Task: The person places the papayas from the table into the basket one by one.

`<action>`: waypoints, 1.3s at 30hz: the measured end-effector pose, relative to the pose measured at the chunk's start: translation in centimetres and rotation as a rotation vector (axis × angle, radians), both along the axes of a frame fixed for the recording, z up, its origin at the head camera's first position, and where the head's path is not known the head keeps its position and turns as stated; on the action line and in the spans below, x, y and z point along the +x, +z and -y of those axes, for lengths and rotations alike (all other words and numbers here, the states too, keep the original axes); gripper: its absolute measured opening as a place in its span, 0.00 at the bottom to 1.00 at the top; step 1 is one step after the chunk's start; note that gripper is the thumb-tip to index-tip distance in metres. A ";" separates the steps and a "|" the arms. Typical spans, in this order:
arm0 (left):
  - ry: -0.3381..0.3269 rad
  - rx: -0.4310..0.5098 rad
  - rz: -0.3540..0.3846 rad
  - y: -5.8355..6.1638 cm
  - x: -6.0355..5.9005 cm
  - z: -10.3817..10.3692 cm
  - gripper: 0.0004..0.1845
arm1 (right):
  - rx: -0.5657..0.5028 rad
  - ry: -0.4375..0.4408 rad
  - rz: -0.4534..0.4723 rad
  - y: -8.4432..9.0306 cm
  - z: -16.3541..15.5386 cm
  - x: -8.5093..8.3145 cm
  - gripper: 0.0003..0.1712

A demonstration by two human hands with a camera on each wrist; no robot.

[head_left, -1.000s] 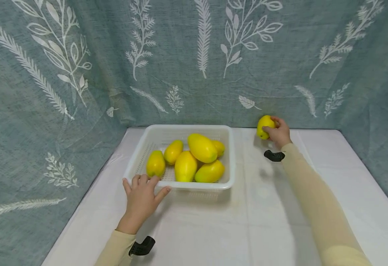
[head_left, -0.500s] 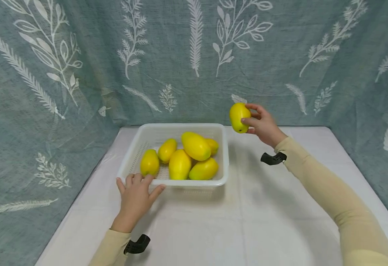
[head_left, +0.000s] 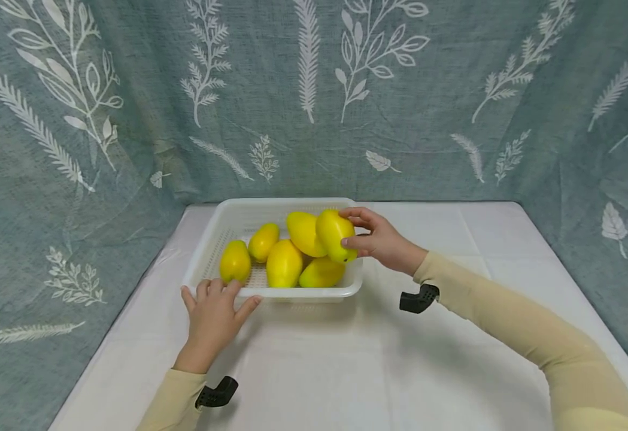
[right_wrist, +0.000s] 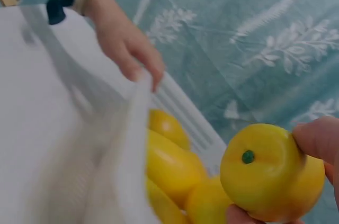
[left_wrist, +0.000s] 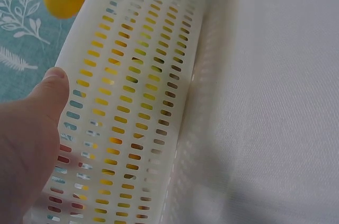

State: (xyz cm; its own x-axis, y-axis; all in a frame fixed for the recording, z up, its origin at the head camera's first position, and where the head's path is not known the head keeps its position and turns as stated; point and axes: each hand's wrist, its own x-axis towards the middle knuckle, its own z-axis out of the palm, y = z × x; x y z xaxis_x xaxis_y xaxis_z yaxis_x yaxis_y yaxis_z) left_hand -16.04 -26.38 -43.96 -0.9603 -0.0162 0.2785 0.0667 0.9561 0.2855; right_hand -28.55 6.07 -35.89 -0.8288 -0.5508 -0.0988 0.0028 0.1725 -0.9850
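Mango held over the basket's right end

Mango (head_left: 335, 234) sits in our right hand (head_left: 381, 242), thumb under it and fingers curled over its top, so the grip is clamped on the fruit. We hold it just above the right end of the white basket (head_left: 270, 293), close over the pile of other mangoes (head_left: 284, 263) lying inside. From the right wrist view we see the mango's stem end (right_wrist: 248, 156) facing the camera and the heap of fruit below it.

Our left hand (head_left: 214, 314) rests at the basket's near left corner, fingers fairly straight over the rim and thumb spread along the front wall; it presses there and grips nothing. The left wrist view shows the thumb against the slotted side wall (left_wrist: 132, 107).

The basket stands on a white tablecloth (head_left: 400, 371), near the back edge, with a grey-green leaf-print curtain (head_left: 427, 90) behind.
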 end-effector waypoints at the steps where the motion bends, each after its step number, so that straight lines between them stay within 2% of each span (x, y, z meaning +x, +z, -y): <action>1: 0.001 0.002 0.000 0.0 0.0 0.0 0.27 | 0.004 0.013 0.004 -0.3 0.4 0.2 0.35; 5: 0.001 0.002 0.001 -0.1 0.0 0.0 0.27 | 0.033 0.049 -0.007 -1.7 1.8 0.7 0.35; 11: -0.007 0.008 -0.001 -0.1 -0.1 -0.2 0.27 | 0.090 0.065 -0.120 -3.4 3.6 1.2 0.34; 14: -0.016 0.013 -0.003 -0.2 -0.3 -0.5 0.27 | 0.124 0.059 -0.151 -3.8 4.0 1.4 0.33; 20: -0.034 0.022 -0.009 -0.4 -0.7 -1.1 0.28 | 0.181 0.042 -0.144 -3.7 3.5 1.6 0.33; 28: -0.057 0.011 -0.012 -0.4 -1.2 -1.7 0.26 | 0.184 0.007 -0.139 -2.8 0.7 2.1 0.33; 34: -0.049 0.003 0.002 0.1 -1.1 -1.2 0.25 | 0.206 -0.102 -0.138 -1.8 -2.8 2.5 0.33; 39: -0.041 -0.001 0.039 0.4 -1.0 -0.4 0.27 | 0.287 -0.200 -0.180 -2.3 -6.6 2.7 0.34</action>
State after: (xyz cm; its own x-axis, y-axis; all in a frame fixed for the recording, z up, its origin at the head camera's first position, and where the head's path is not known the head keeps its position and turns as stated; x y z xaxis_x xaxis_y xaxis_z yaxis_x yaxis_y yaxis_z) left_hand -17.02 -25.95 -43.52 -0.9702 0.0236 0.2412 0.0948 0.9530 0.2878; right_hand -25.89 12.70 -38.20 -0.9351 -0.3477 -0.0686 -0.1040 0.4543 -0.8847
